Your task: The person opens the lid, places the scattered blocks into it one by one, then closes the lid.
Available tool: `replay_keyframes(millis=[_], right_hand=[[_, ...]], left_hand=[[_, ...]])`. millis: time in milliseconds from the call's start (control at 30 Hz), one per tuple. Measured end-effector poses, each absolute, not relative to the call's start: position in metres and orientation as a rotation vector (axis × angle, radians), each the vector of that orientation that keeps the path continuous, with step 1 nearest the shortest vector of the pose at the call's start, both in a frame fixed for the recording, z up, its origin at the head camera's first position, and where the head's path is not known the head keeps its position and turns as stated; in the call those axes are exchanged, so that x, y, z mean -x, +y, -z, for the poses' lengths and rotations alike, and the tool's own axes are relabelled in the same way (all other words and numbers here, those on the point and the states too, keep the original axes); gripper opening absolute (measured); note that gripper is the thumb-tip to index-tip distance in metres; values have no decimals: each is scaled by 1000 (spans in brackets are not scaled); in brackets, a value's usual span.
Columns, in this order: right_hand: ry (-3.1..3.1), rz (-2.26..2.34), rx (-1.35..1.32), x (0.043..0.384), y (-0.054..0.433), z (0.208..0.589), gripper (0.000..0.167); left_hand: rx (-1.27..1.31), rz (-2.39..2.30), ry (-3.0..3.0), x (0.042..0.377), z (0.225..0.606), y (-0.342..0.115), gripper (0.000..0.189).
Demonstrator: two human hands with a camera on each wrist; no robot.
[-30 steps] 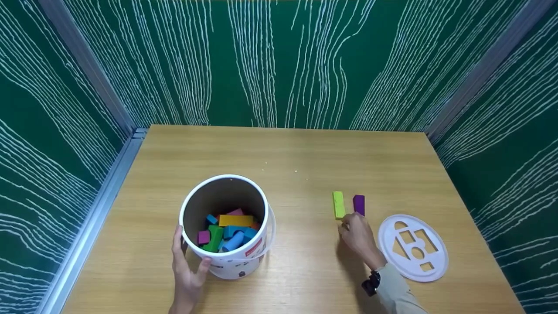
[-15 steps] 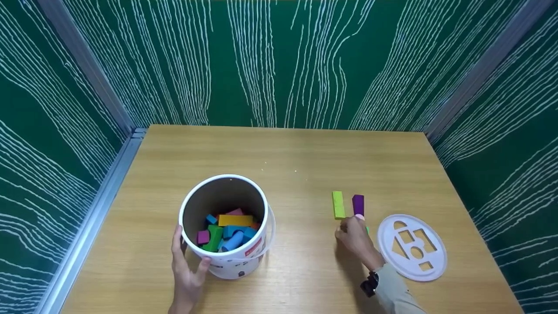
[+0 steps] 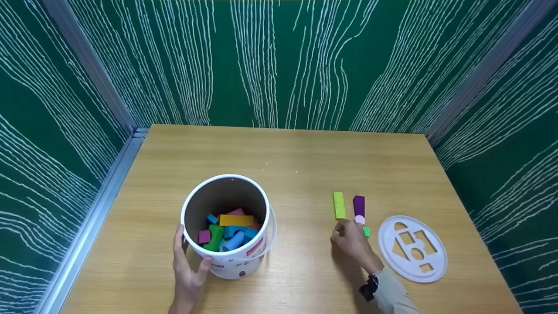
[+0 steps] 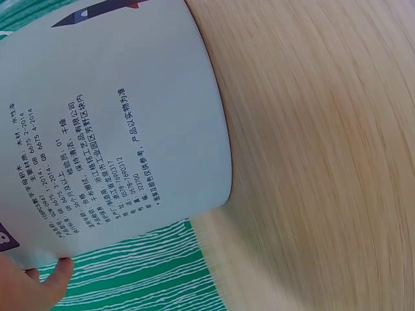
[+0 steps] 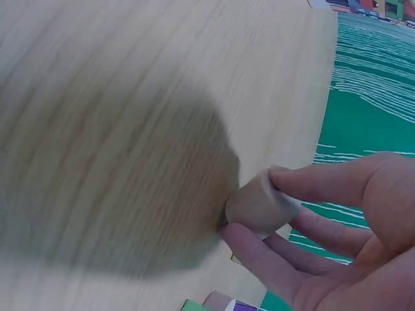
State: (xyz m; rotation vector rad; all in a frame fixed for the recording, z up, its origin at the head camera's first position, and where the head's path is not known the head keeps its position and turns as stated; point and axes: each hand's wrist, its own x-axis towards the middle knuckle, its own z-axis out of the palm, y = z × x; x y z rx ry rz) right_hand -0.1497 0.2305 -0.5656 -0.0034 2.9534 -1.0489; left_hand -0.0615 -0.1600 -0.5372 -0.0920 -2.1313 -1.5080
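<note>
Tan block (image 5: 254, 206) (pinched), in right hand (image 3: 352, 239)

The right hand (image 3: 352, 240) shifted left, uncovering a green block (image 3: 366, 232).

We see bright light on the table (image 3: 296, 270), with a pale sheen; soft shadow lies beside the right hand (image 3: 353, 240), broad and dark in the right wrist view, where the block (image 5: 258, 206) blurs slightly
</note>
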Motion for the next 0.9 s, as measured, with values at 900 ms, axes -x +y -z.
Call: replay_keyframes(millis=[900], right_hand=[[3104, 1181, 238, 148, 196, 488, 10]], left_hand=[[149, 1474, -2069, 63, 540, -160, 85]])
